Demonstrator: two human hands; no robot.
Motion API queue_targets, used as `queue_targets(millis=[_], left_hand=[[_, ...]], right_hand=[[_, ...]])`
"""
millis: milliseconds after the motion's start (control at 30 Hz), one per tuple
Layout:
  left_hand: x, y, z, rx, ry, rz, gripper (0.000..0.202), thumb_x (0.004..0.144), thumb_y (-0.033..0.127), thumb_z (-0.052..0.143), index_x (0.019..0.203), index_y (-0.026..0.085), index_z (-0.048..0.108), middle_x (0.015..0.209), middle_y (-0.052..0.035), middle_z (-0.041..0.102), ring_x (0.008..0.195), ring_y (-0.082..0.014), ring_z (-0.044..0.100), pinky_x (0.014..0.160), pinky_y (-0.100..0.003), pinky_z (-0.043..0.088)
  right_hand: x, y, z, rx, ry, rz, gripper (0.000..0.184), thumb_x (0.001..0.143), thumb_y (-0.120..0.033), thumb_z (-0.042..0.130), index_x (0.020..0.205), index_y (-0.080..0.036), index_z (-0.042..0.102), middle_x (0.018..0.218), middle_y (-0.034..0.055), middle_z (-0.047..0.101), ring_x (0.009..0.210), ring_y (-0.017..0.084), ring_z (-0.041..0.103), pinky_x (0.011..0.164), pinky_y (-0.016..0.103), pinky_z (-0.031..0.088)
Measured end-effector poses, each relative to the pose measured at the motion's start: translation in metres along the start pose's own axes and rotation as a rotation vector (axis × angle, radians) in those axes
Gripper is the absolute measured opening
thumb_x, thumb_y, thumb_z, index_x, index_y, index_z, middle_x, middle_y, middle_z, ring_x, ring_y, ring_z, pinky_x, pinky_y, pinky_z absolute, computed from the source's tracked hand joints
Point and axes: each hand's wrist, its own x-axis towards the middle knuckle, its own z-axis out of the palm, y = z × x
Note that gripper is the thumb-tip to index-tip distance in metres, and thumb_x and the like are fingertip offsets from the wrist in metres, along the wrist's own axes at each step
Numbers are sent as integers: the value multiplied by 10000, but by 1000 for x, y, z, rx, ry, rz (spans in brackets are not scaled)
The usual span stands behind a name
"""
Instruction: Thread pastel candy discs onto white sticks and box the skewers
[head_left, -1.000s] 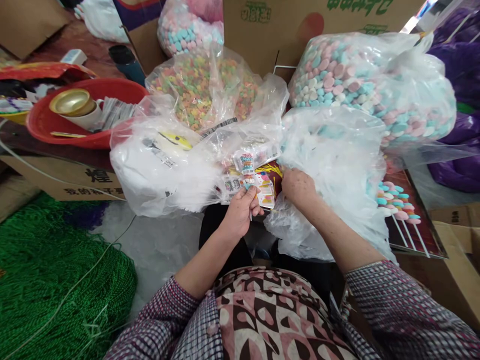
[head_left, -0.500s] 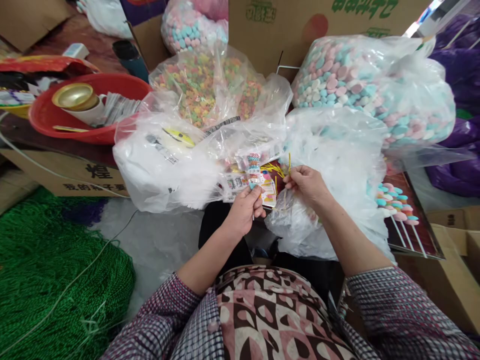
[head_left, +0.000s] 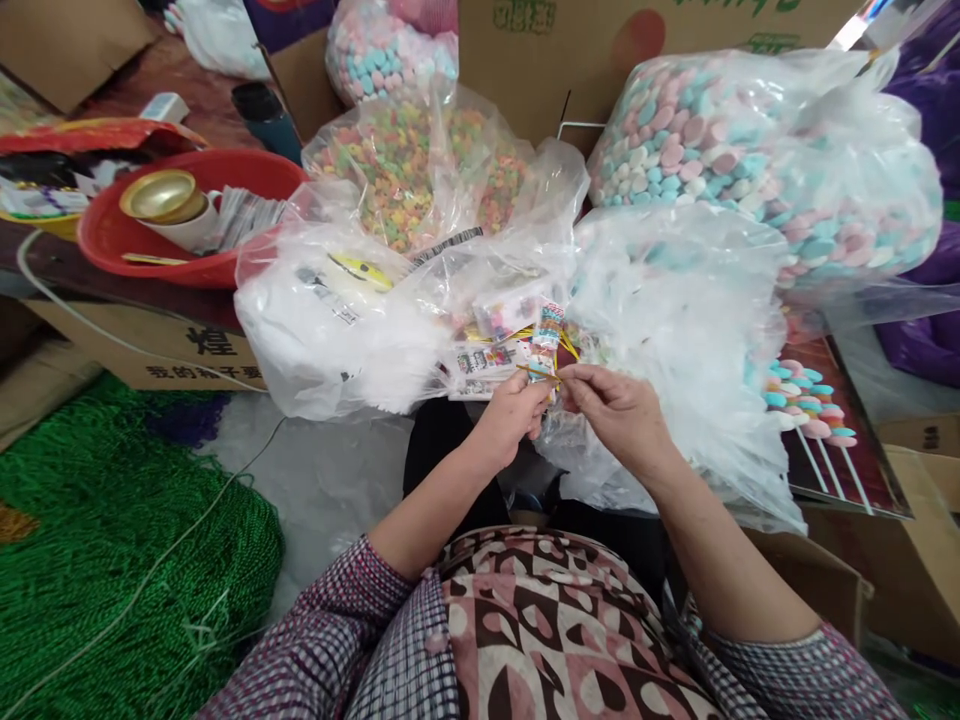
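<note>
My left hand (head_left: 511,422) is closed on a candy stick in a small printed clear wrapper (head_left: 550,325), held upright with its wrapped top above my fingers. My right hand (head_left: 621,412) pinches a yellow twist tie (head_left: 537,372), which lies across the lower end of the wrapper beside my left thumb. More yellow twist ties (head_left: 571,346) lie just behind my fingers. Printed cards or wrappers (head_left: 480,372) lie to the left of the candy. White plastic bags (head_left: 675,350) are spread under and beside my right hand.
Marshmallow sticks (head_left: 814,400) lie on a dark board at right. Behind stand bags of gummy candy (head_left: 405,180) and pastel marshmallows (head_left: 690,140). A red basin (head_left: 105,245) holds bowls. White packaging (head_left: 337,350) lies left; green cord (head_left: 150,540) is piled on the floor.
My right hand has brought the twist tie left and down to the wrapped candy. My left hand has shifted right with the candy, so both hands now meet. The view has moved slightly.
</note>
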Motion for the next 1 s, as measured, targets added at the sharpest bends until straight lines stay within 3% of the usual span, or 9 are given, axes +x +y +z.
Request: queue_targets(millis=[100, 233, 433, 567, 733, 867, 933, 1000], left_hand=[[-2, -2, 5, 52, -6, 52, 174, 782, 268, 647, 769, 205, 486, 522, 103, 343, 386, -36, 276, 394, -190, 231], [-3, -7, 8, 10, -13, 91, 280, 848, 404, 627, 736, 203, 468, 534, 88, 363, 391, -40, 305, 395, -198, 250], [-4, -12, 9, -71, 46, 77, 420, 819, 529, 688, 698, 192, 470, 509, 93, 342, 381, -33, 299, 391, -195, 247], [-5, -11, 10, -93, 11, 52, 433, 823, 533, 688, 689, 187, 465, 502, 91, 365, 370, -32, 311, 400, -193, 298], [-10, -7, 14, -168, -145, -151, 416, 863, 521, 640, 687, 170, 501, 469, 101, 328, 327, -21, 242, 368, -182, 274], [-16, -9, 16, -195, -323, -290, 431, 905, 504, 576, 652, 159, 514, 445, 104, 291, 315, -23, 217, 359, -168, 270], [-19, -9, 16, -229, -384, -331, 435, 924, 489, 545, 643, 159, 512, 437, 103, 282, 307, -25, 210, 355, -166, 275], [-22, -8, 18, -251, -443, -378, 446, 951, 463, 496, 624, 159, 504, 424, 102, 266, 294, -30, 204, 350, -171, 284]], right_hand=[[-5, 1, 1, -249, 69, -113, 219, 852, -275, 569, 926, -249, 774, 850, 32, 778, 724, 199, 720, 769, 374, 588], [-9, 0, 1, -363, 92, -187, 255, 858, -248, 542, 943, -248, 782, 900, 46, 788, 814, 227, 742, 818, 382, 581], [-16, 3, 1, -215, 75, -101, 229, 867, -369, 598, 950, -248, 774, 896, 47, 779, 761, 216, 717, 760, 383, 575], [-18, 7, -2, -104, 97, 25, 251, 827, -425, 638, 847, -205, 759, 716, 31, 724, 663, 188, 650, 651, 331, 526], [-24, 10, -6, 14, 92, 112, 227, 817, -409, 637, 808, -192, 700, 595, -23, 606, 532, 125, 495, 529, 262, 402], [-28, 15, -7, 152, 61, 156, 226, 815, -429, 651, 766, -210, 673, 580, -38, 580, 527, 123, 478, 531, 257, 408], [-30, 16, -9, 294, 15, 185, 245, 784, -462, 703, 798, -218, 694, 654, -20, 644, 611, 148, 567, 613, 282, 482], [-33, 15, -13, 459, -79, 200, 309, 764, -490, 741, 949, -243, 726, 879, 15, 734, 833, 191, 663, 791, 337, 533]])
